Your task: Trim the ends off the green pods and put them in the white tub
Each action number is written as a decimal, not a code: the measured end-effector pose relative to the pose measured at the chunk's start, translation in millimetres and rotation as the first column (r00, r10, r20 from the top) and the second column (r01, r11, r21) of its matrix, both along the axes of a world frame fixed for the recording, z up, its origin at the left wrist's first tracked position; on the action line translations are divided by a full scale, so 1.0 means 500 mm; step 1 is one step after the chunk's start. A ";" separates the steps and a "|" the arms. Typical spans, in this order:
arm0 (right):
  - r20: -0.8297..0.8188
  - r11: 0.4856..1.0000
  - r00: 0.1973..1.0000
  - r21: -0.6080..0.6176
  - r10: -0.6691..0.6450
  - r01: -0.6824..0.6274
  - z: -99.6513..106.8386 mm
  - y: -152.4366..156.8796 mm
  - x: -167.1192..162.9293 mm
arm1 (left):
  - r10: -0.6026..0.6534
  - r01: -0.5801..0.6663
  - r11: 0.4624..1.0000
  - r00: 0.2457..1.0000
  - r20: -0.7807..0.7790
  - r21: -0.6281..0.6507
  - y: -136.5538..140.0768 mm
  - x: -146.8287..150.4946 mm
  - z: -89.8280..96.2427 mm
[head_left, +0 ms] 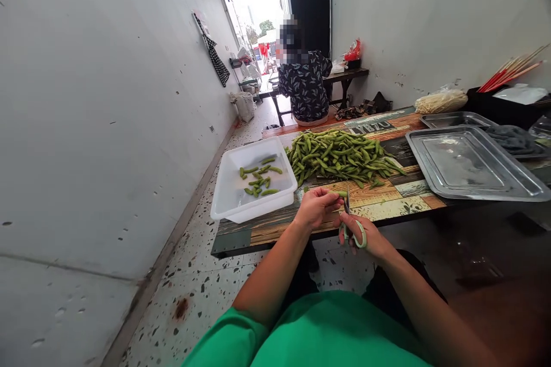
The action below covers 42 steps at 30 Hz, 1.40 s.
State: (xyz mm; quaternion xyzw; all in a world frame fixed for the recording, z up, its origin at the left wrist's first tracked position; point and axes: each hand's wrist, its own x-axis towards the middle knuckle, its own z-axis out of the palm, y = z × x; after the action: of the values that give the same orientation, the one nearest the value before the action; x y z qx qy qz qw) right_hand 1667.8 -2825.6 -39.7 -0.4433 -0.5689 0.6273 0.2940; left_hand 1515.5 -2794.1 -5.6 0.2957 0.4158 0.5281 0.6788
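Between the fingertips of my left hand [316, 206] is a green edamame pod [342, 194], its end pointing right. My right hand [364, 232] grips a pair of scissors [360, 236] with pale green handles, and the blades stand upright at the tip of the pod. Just beyond my hands lies a big heap of edamame pods [340, 155] on the table. To the left, a white plastic tub [228, 195] holds several loose pods on its bottom.
The patchwork-wood table [267, 235] runs away from me. Metal trays [465, 163] lie on its right side, by a bag of skewers [441, 101] and a black box [486, 100] of red-tipped sticks. A person in a patterned shirt [305, 89] sits beyond the table.
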 end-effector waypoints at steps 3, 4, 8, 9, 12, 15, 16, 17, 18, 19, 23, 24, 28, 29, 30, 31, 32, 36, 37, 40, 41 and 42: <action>-0.020 1.000 0.999 -0.013 -0.026 0.026 0.001 0.001 0.000 | -0.006 0.007 1.000 1.000 0.013 -0.025 0.000 -0.002 -0.003; -0.036 0.999 0.999 -0.018 -0.035 0.034 0.001 0.001 -0.001 | -0.006 0.007 0.999 1.000 0.018 -0.032 0.000 -0.002 -0.003; -0.070 0.998 0.996 -0.034 -0.046 0.044 0.002 0.003 0.000 | -0.002 0.004 0.999 0.999 0.034 -0.050 -0.004 0.000 -0.001; -0.069 0.998 0.996 -0.036 -0.048 0.045 0.001 0.004 0.000 | 0.001 0.001 0.999 0.999 0.036 -0.053 -0.005 0.001 -0.001; -0.072 0.998 0.996 -0.041 -0.049 0.046 -0.004 0.003 0.000 | 0.022 -0.019 0.998 0.999 0.040 -0.065 -0.009 0.005 -0.002; -0.072 0.995 0.994 -0.056 -0.082 0.078 -0.005 0.001 -0.003 | 0.055 -0.050 0.995 0.997 0.051 -0.084 -0.010 0.009 -0.002; -0.068 0.994 0.993 -0.061 -0.097 0.093 -0.005 0.000 -0.004 | 0.064 -0.059 0.994 0.997 0.054 -0.089 -0.010 0.010 -0.001; -0.061 0.992 0.992 -0.063 -0.111 0.107 -0.003 -0.001 -0.006 | 0.069 -0.064 0.994 0.996 0.054 -0.092 -0.011 0.011 -0.001; -0.053 0.992 0.992 -0.063 -0.114 0.111 -0.001 -0.002 -0.007 | 0.073 -0.068 0.993 0.996 0.052 -0.093 -0.011 0.013 -0.002; -0.044 0.992 0.992 -0.062 -0.114 0.111 0.002 -0.002 -0.008 | 0.075 -0.070 0.993 0.996 0.048 -0.092 -0.012 0.014 -0.002; -0.027 0.990 0.992 -0.076 -0.122 0.120 0.009 -0.004 -0.007 | 0.077 -0.079 0.996 0.996 -0.042 -0.052 -0.016 0.018 -0.001; -0.028 0.989 0.992 -0.080 -0.126 0.123 0.010 -0.004 -0.007 | 0.103 -0.103 0.995 0.987 -0.123 0.002 -0.017 0.013 0.002; -0.091 0.987 0.992 -0.146 -0.084 0.070 0.012 -0.006 -0.002 | 0.559 -0.275 0.816 0.598 -0.574 0.508 -0.019 -0.040 0.042; -0.117 0.984 0.991 -0.174 -0.068 0.047 0.013 -0.006 -0.002 | 0.674 -0.275 0.735 0.397 -0.623 0.619 -0.017 -0.058 0.056; -0.140 0.980 0.988 -0.198 -0.060 0.032 0.014 -0.006 -0.001 | 0.735 -0.265 0.677 0.191 -0.650 0.687 -0.015 -0.075 0.070; -0.156 0.975 0.986 -0.219 -0.059 0.023 0.016 -0.006 -0.001 | 0.749 -0.255 0.642 0.005 -0.663 0.723 -0.012 -0.089 0.082; -0.166 0.971 0.984 -0.237 -0.059 0.018 0.016 -0.005 -0.001 | 0.730 -0.241 0.629 -0.144 -0.668 0.739 -0.007 -0.096 0.091; -0.168 0.962 0.983 -0.273 -0.069 0.021 0.016 -0.002 -0.002 | 0.664 0.050 0.739 -0.226 -0.713 0.672 0.029 -0.066 0.084; -0.165 0.963 0.984 -0.269 -0.072 0.025 0.015 -0.001 -0.001 | 0.629 0.170 0.777 -0.182 -0.755 0.606 0.043 -0.049 0.074; -0.165 0.968 0.984 -0.249 -0.069 0.026 0.015 -0.005 0.004 | 0.470 0.357 0.852 -0.197 -0.861 0.383 0.095 -0.004 0.040; -0.168 0.969 0.984 -0.245 -0.062 0.019 0.016 -0.007 0.007 | 0.430 0.359 0.872 -0.238 -0.871 0.332 0.113 0.005 0.031; -0.169 0.970 0.984 -0.244 -0.055 0.013 0.017 -0.009 0.009 | 0.402 0.351 0.888 -0.279 -0.872 0.297 0.129 0.010 0.022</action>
State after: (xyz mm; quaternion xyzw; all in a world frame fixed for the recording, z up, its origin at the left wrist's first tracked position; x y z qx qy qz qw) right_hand 1672.5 -2830.2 -31.0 -0.4289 -0.4526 0.7230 0.2973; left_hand 1520.5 -2729.4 5.4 0.7359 0.6545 0.1688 -0.0392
